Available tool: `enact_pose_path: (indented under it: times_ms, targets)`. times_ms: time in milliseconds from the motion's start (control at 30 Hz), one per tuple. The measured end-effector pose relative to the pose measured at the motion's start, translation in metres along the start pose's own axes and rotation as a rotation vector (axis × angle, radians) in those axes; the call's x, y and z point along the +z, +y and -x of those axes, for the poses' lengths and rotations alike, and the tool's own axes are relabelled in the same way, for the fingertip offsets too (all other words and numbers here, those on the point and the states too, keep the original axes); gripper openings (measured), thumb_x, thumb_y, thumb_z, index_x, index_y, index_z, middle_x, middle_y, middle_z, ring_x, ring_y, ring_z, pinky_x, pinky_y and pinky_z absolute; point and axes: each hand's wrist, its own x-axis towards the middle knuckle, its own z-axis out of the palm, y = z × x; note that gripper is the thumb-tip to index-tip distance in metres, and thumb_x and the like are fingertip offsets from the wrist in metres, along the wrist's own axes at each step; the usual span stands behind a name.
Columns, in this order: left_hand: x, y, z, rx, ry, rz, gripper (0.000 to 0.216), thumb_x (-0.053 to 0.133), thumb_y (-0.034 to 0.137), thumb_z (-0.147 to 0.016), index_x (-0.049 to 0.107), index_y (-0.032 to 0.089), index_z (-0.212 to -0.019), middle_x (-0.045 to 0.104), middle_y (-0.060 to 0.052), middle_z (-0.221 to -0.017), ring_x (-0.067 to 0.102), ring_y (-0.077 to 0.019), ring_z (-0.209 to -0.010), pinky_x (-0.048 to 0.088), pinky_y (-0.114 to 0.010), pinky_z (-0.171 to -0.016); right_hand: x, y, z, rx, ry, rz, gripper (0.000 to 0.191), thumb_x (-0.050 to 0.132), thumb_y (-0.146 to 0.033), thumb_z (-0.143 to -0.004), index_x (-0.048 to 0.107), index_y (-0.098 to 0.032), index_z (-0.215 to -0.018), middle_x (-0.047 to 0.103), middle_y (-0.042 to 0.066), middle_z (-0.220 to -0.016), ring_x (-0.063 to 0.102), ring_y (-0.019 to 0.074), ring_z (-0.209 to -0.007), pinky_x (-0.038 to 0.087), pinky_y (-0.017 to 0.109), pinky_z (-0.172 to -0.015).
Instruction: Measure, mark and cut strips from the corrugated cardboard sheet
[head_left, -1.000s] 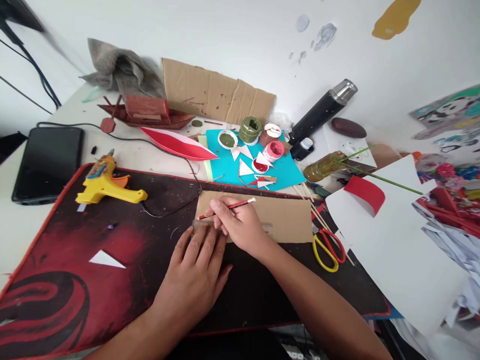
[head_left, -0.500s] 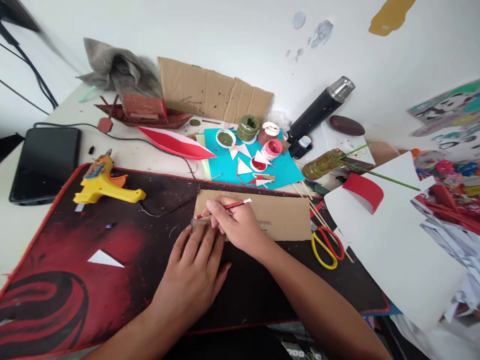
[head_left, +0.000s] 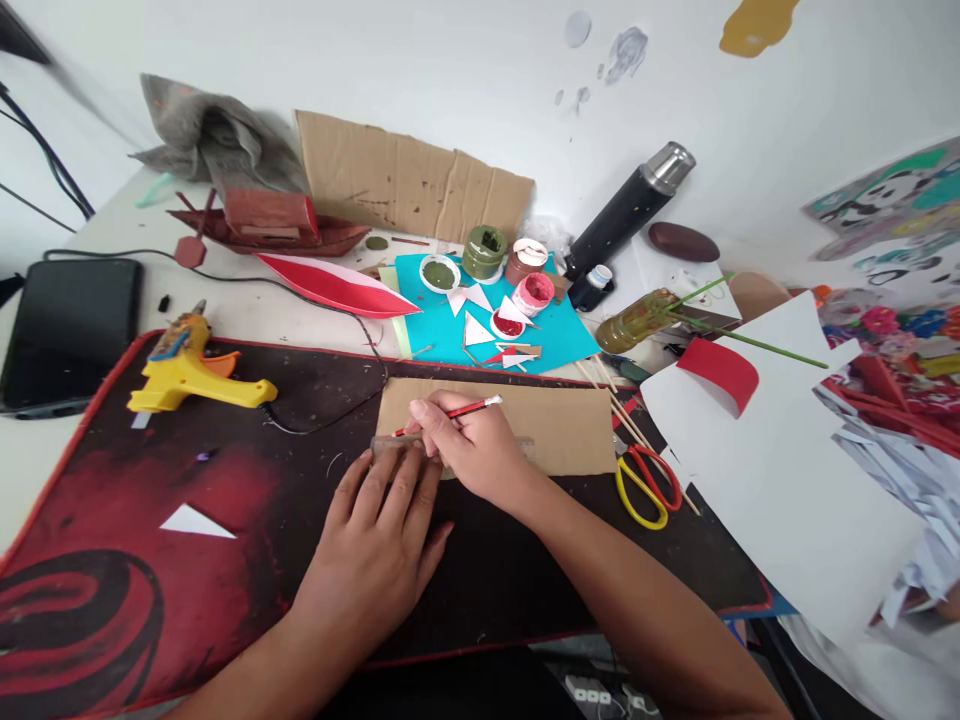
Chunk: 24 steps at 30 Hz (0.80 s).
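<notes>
moved: right hand [head_left: 480,452] and pencil [head_left: 450,412] barely shift on the cardboard [head_left: 570,430]
right fingers: clamped on pencil
left hand [head_left: 379,545]: fingers spread flat, pressing ruler [head_left: 386,446]
open pots: red paint pot [head_left: 534,292], green paint pot [head_left: 438,272]

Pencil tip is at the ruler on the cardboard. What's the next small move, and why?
Probably draw the pencil rightward along the ruler: its tip sits near the left end of the cardboard, and the left hand presses the ruler flat.

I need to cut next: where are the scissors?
In the head view, the scissors lie on the right part of the mat, just right of the cardboard piece where the right hand holds a pencil, beside the skewers.
</notes>
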Motion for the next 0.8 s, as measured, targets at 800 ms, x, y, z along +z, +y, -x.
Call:
enact_pose_path:
  times_ms: [800]
  targets:
    - [-0.004, -0.006, -0.001, 0.148, -0.024, -0.134, 0.056, 0.067, 0.033, -0.104, 0.062, 0.004, -0.151, 0.070, -0.028, -0.149, 0.068, -0.0458, -0.131, 0.050, -0.063, -0.114, -0.062, 0.023, 0.044, 0.070, 0.156, -0.010, 0.048, 0.058, -0.058, -0.111, 0.075, -0.020, -0.087, 0.065, -0.001, -0.068, 0.058, 0.0131, -0.055, 0.045, 0.027, -0.056]
